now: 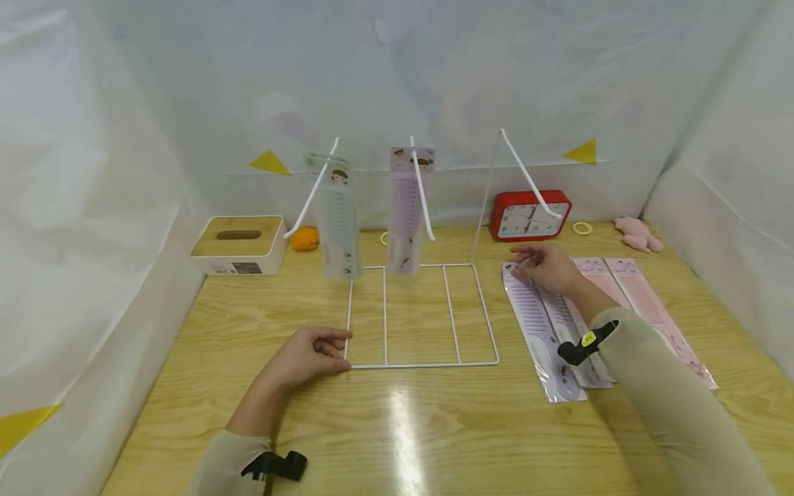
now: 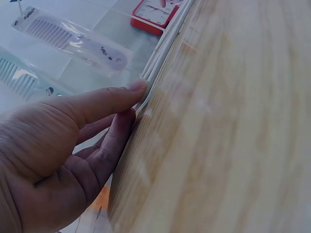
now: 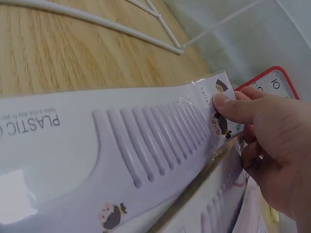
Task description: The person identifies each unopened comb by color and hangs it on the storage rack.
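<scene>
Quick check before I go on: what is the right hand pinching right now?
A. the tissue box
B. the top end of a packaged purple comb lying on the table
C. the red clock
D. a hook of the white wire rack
B: the right hand pinches the top end of the packaged purple comb lying flat on the table, as the right wrist view shows.

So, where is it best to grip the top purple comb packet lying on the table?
Probably at its far end, the header card: the purple comb packet lies flat, and there the right hand already pinches the thin edge from above, thumb on top.
</scene>
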Available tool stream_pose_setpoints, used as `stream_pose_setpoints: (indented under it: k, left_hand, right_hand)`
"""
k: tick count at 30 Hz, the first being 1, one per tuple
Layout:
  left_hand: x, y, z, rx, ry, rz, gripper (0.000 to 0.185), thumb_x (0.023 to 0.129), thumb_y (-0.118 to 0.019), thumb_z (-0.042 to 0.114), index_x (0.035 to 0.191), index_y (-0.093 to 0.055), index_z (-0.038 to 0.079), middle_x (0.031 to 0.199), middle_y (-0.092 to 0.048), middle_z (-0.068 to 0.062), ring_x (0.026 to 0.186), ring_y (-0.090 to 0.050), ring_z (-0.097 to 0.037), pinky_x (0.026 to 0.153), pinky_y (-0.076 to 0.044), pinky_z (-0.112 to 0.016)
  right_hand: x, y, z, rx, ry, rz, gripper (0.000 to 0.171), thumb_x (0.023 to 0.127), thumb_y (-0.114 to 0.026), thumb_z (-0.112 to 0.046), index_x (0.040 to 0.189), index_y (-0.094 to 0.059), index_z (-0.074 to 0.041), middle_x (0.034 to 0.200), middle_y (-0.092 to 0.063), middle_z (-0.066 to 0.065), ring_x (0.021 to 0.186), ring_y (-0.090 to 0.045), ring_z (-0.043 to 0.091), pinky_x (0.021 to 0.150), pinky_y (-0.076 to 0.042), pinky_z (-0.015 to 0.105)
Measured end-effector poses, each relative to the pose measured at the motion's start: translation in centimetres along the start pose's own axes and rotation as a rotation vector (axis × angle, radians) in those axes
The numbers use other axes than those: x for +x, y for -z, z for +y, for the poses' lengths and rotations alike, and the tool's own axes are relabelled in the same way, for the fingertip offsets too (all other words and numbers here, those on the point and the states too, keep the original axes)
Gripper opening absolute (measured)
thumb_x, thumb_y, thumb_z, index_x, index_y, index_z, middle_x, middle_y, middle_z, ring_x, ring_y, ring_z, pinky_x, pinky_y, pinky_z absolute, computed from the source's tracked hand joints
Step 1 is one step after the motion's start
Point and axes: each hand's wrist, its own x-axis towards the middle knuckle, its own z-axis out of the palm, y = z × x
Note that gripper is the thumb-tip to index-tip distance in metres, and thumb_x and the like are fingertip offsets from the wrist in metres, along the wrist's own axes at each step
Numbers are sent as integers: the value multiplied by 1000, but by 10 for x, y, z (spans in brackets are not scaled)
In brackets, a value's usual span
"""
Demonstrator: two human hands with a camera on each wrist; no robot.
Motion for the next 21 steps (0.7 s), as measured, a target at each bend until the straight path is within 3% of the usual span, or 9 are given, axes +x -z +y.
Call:
stream_pose_setpoints:
  k: [6,12,18,21]
  left_hand:
    - [1,0,-3,9,4,-3,53,80,-83,7,128,-64,-5,106,-69,-18,87,-66,-14,73,-55,-21]
    - [2,-1,-7,20,19,2,53,80,-84,8,128,-65,-3,106,-68,-15,88,-66,-16,73,-55,-21]
    - [2,0,-6,18,16,3,53,80,-84,9,128,-65,-3,105,-68,-15,87,-66,-16,72,-55,-21]
    - [2,0,-5,13,15,2,53,80,-84,9,128,-65,-3,105,-68,-15,87,-66,-16,72,-55,-21]
  right_hand:
    - [-7,5,-15,84,47,47,43,89,-77,-20,127,-66,-3,102,-72,10,85,-50,12,68,-43,21]
    - [-23,15,-38,130,-45,80,50,86,-79,-36,128,-66,-12,104,-72,-4,102,-57,13,78,-47,23]
    - [-48,30,-69,329,-86,141,57,85,-80,-37,135,-60,-16,121,-63,-16,98,-62,-8,79,-50,13]
    - [-61,37,-84,401,-88,149,54,86,-79,-34,133,-63,-15,128,-61,-19,102,-64,-10,82,-51,11]
